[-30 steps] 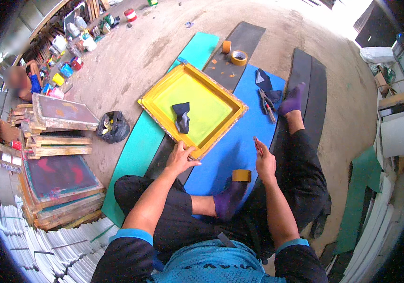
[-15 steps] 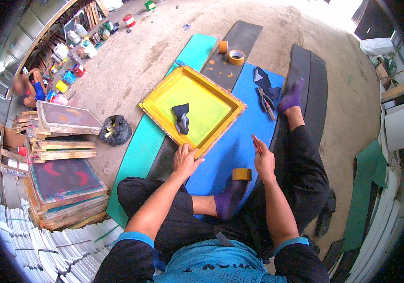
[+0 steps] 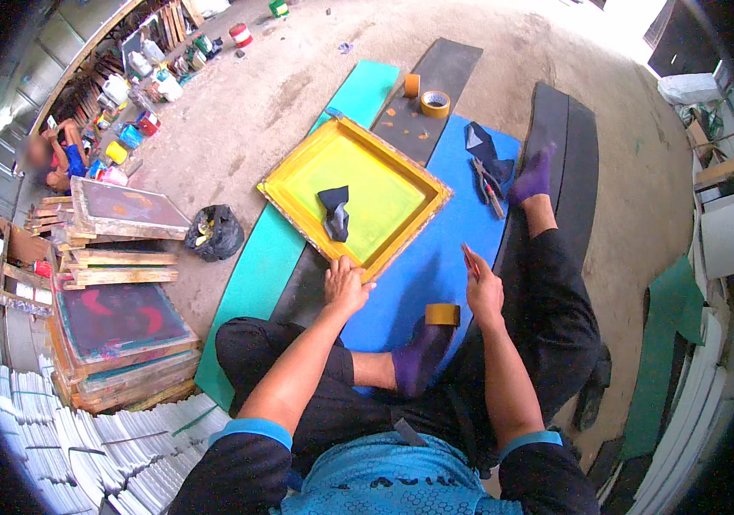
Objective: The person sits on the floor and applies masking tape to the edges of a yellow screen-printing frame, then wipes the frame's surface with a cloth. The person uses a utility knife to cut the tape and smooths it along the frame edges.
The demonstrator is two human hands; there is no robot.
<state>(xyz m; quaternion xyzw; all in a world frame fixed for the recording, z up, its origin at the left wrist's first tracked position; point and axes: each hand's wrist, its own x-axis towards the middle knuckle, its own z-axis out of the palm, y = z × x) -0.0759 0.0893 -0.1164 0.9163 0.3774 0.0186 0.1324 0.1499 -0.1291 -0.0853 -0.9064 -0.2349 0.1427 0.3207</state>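
A screen-printing frame (image 3: 296, 244) with yellow mesh and yellow-coated wooden sides lies tilted across the mats in front of me. My left hand (image 3: 347, 285) grips its near corner, fingers over the edge and thumb to the right. A crumpled black and grey cloth (image 3: 334, 215) rests on the mesh. My right hand (image 3: 484, 292), closed, holds a slim red tool (image 3: 470, 258) pointing up; its exact kind is hidden by the fingers. Between my hands, near my foot, stands a roll of brown tape (image 3: 443, 315). Pliers (image 3: 487, 188) lie beside a dark cloth (image 3: 488, 153) on the blue mat (image 3: 401, 310).
More tape rolls (image 3: 435, 104) sit on the far black mat (image 3: 457, 64). At left are a black plastic bag (image 3: 215, 233), stacked frames (image 3: 123, 318) and bundled white sheets (image 3: 144, 442). A person (image 3: 65, 156) sits farther off beside paint containers (image 3: 116, 153).
The whole view has shifted slightly. Both hands keep nearly the same places, the left on the frame's corner and the right around the red tool.
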